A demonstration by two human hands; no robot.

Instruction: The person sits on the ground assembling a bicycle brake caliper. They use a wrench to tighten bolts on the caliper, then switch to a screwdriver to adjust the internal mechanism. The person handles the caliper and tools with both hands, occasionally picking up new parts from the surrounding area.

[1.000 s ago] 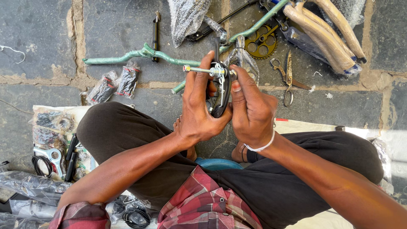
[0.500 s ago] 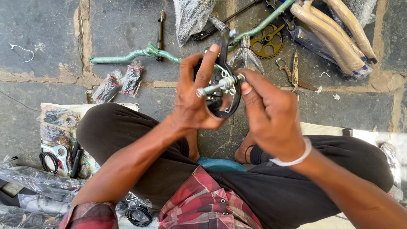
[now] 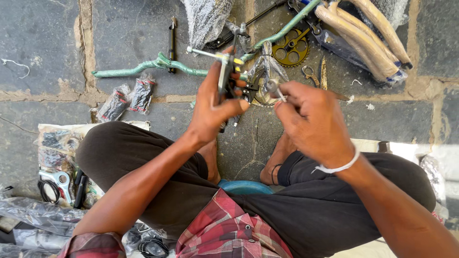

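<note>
On your left: two black wrapped grips lie on the stone beside the green frame tube.
Left hand: clenched round a black brake caliper, held upright above your knees.
Right hand: fingers pinching a small bolt just beside the caliper.
Far right: tan tyres.

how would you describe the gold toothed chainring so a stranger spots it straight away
Follow the long green metal tube on the stone paving up towards the top right. The gold toothed chainring lies flat just under it there, the only round, spoked, toothed disc, left of the tan padded bundle.
</note>
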